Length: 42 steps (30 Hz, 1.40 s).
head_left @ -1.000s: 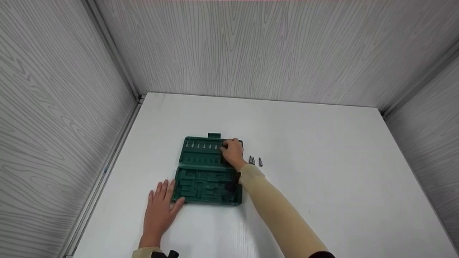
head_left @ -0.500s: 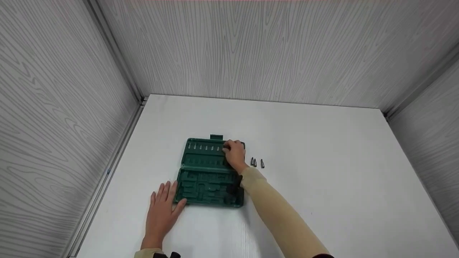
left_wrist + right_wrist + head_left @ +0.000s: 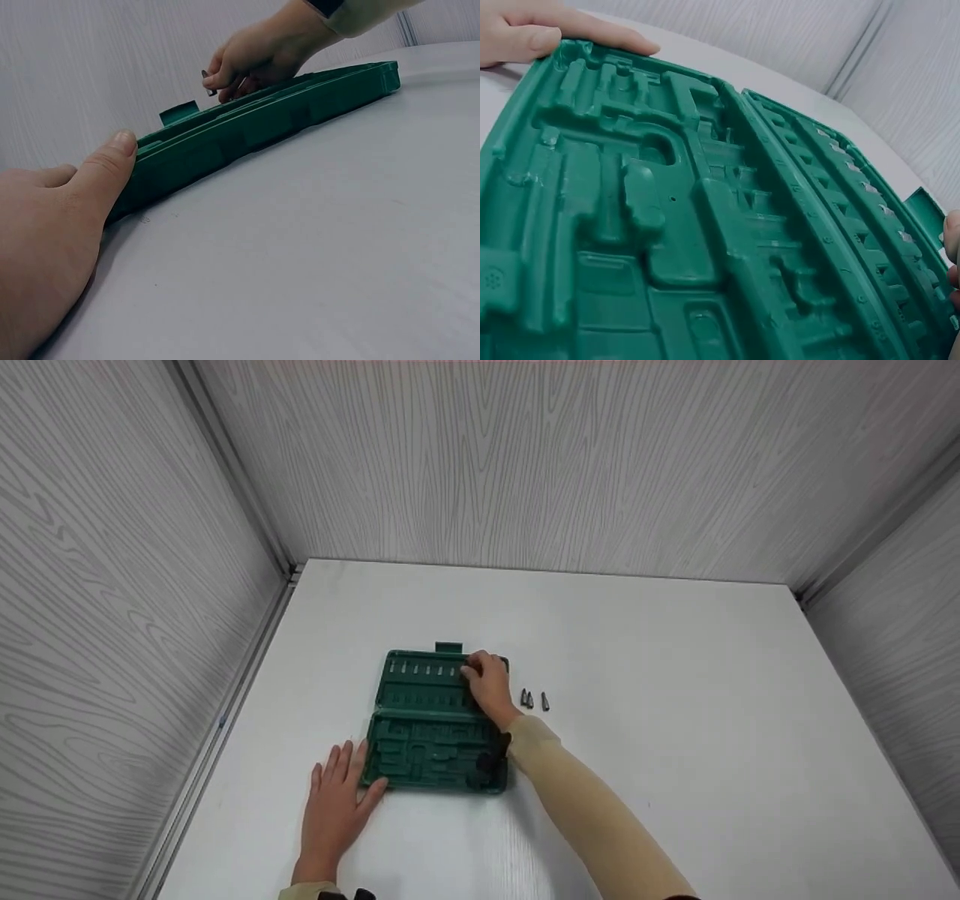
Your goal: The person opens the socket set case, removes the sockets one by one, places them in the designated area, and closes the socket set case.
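Thumb and fingertips of the right hand (image 3: 489, 684) pinch a small, slim, dark grey metal bit (image 3: 211, 91), seen in the left wrist view above the rim of a green moulded plastic case (image 3: 416, 765); whether its lower end touches a slot cannot be told. The case lies open on a smooth white table (image 3: 675, 697), its two halves joined along a hinge line that runs from left to right. Along the far half stands a row of short silvery bits (image 3: 427, 670), six of them visible to the left of the right hand, and a green rectangular latch tab (image 3: 448, 647) juts from the far edge. The near half holds shaped recesses. The left hand (image 3: 330, 810) is spread wide at the near left corner, fingers along the case's left side and thumb resting on its near rim. Right of the case, three loose dark metal bits (image 3: 545, 702) lie on the table, two close together and one slightly apart. A beige sleeve (image 3: 600, 802) covers the right arm, and a grey wood-grain panel (image 3: 480, 457) rises behind the table.
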Tool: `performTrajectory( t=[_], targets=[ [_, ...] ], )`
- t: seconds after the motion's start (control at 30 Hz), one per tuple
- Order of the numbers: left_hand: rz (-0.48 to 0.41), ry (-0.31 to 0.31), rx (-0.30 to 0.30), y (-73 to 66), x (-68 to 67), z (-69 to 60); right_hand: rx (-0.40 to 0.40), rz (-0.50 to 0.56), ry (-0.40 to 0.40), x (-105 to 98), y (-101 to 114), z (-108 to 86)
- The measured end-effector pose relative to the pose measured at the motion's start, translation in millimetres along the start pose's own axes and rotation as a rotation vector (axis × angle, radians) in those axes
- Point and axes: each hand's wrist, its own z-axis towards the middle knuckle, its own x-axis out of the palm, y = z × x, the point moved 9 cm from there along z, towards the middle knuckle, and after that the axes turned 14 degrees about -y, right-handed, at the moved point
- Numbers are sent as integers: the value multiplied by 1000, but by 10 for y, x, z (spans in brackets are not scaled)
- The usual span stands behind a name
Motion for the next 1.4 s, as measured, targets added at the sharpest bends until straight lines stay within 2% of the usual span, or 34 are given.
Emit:
performTrajectory(
  t=[0.17,0.3,0.53,0.67,0.9,1.13,1.3,1.4],
  targets=[
    [-3,-4,11,-23,-6,11,6,79,2,-54,6,-19],
    [-5,-16,16,-32,-17,28,4,101,-2,-110,13,-33],
    [0,-10,20,-29,-14,34,-40,89,12,-184,56,-74],
    [9,-25,23,-23,-22,39,-30,101,32,-220,49,-101],
    [0,7,9,-18,32,5,-10,120,-4,-393,-22,-139],
    [1,-2,9,-7,6,3,24,133,-13,-485,-119,-223],
    [-11,4,4,-7,4,4,18,126,-21,-587,-159,-288],
    [-19,5,2,-14,4,3,-14,119,-35,-671,-184,-303]
  ],
)
